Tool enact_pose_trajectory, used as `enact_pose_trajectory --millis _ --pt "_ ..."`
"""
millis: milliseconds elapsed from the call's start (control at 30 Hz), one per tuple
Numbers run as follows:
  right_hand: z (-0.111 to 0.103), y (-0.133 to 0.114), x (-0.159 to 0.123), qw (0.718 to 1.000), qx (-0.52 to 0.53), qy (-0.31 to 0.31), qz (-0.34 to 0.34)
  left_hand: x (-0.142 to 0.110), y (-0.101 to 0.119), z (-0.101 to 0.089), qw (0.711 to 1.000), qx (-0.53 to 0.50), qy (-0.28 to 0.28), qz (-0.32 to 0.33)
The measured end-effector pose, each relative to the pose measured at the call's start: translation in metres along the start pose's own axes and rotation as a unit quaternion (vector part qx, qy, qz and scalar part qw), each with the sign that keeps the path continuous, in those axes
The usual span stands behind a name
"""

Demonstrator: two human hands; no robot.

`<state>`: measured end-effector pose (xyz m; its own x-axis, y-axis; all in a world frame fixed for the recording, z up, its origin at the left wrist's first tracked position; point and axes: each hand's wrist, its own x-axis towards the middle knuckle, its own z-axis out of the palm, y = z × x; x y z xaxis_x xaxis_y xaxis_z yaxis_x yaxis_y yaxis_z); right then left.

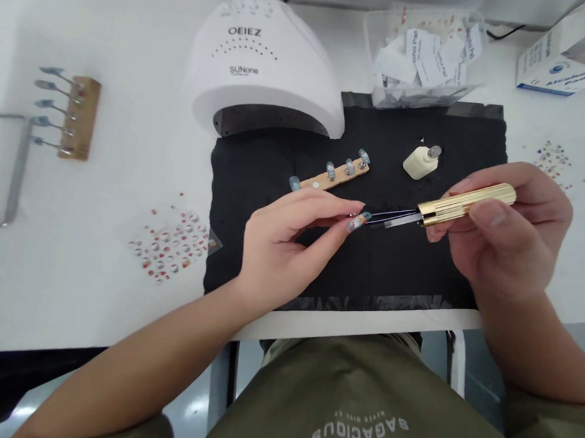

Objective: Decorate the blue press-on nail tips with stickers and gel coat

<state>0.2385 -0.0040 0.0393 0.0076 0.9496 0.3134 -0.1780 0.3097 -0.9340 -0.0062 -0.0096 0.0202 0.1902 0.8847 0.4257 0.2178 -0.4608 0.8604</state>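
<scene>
My left hand [291,245] pinches a decorated false nail [359,221], blue with white and orange, between thumb and fingertips. My right hand [512,224] is closed around a nail polish brush with a ribbed gold cap [470,203]. Its pale bristles [404,219] point left at the nail. A slim dark tool like tweezers [388,215] runs alongside the brush toward the nail; its far end is hidden by my right hand. Beyond my hands, an open cream polish bottle [419,163] stands on the black mat. A wooden holder [341,177] with several similar nails lies behind my left hand.
A white nail lamp [271,61] stands at the back. Right of it are a clear bin [416,98] of alcohol pad packets and an alcohol pads box [560,56]. Loose gems [171,245] and a second nail holder [84,120] lie left on the white table.
</scene>
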Motion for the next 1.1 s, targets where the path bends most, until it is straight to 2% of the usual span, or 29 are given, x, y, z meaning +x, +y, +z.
enact_pose_trajectory --millis 467,1100 --pt "0.0011 -0.0007 -0.0042 0.999 -0.043 -0.017 -0.018 -0.0018 0.0013 -0.0025 0.999 0.028 -0.007 0.015" --pt "-0.0007 0.0061 -0.0020 0.989 -0.123 0.011 -0.079 -0.0016 0.0037 -0.0014 0.999 0.044 -0.003 -0.002"
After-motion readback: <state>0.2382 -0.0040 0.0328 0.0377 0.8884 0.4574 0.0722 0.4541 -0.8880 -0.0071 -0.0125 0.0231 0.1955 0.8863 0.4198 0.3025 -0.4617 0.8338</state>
